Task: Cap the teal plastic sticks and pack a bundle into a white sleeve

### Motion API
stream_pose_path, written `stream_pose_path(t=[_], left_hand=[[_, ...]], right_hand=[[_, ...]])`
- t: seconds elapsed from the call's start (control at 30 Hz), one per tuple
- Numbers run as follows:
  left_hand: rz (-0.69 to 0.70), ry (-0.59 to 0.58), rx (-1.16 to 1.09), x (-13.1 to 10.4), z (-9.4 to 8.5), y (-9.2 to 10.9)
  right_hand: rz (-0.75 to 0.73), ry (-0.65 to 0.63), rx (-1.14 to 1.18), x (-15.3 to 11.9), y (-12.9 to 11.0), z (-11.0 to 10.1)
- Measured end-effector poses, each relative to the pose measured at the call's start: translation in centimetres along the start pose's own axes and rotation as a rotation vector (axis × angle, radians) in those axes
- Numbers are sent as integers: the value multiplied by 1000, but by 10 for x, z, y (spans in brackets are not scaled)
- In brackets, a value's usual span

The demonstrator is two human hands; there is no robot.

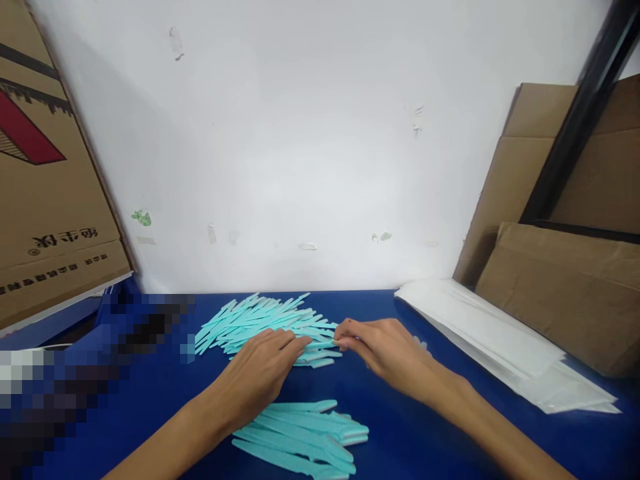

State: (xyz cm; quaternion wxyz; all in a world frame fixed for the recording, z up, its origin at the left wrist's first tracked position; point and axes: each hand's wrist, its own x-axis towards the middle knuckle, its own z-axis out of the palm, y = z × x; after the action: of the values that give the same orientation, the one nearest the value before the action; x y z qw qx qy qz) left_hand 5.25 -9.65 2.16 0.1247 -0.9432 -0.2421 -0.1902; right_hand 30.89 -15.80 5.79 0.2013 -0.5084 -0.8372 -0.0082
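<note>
A turquoise eyebrow razor is stretched between my two hands, over the front of a loose pile of similar razors. My left hand is closed on its left part, thumb and fingertips together. At the other end, the thumb and forefinger of my right hand pinch its tip; those fingers hide the tip itself. Nearer to me lies a second, smaller group of turquoise razors, roughly side by side. My left wrist partly covers that group's left end.
Small clear pieces lie behind my right wrist on the blue table. White plastic sheets or bags are stacked on the right, beside brown cardboard. A large carton stands on the left. The white wall closes off the back.
</note>
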Motion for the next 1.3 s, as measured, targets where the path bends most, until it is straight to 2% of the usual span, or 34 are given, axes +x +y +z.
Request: stream_pose_path(t=[0.07,0.17,0.33,0.43,0.6,0.7,0.83,1.03,1.17,1.3], left_hand=[[-25,-10,4,0,1,-2],[-69,28,20,0,-2,-6],[-114,2,37,1,-6,-12],[-104,-44,35,-1,-3,-11],[-99,-58,30,-3,1,-9],[-99,-57,25,-2,0,-9],[-102,-55,25,-1,-2,-8],[-94,-40,-4,-2,-1,-9],[-92,-24,-9,-3,2,-10],[-90,-8,-33,-2,-1,-8]], right_hand=[[18,-14,-28,0,2,-2],[121,-69,-100,-3,21,-12],[365,-326,-52,-14,56,-30],[469,-404,14,-17,64,-30],[397,-411,129,-18,63,-19],[318,-361,95,-15,57,-17],[236,-225,72,-10,52,-17],[177,115,185,1,37,-10],[176,264,457,6,18,-2],[206,271,692,7,10,4]])
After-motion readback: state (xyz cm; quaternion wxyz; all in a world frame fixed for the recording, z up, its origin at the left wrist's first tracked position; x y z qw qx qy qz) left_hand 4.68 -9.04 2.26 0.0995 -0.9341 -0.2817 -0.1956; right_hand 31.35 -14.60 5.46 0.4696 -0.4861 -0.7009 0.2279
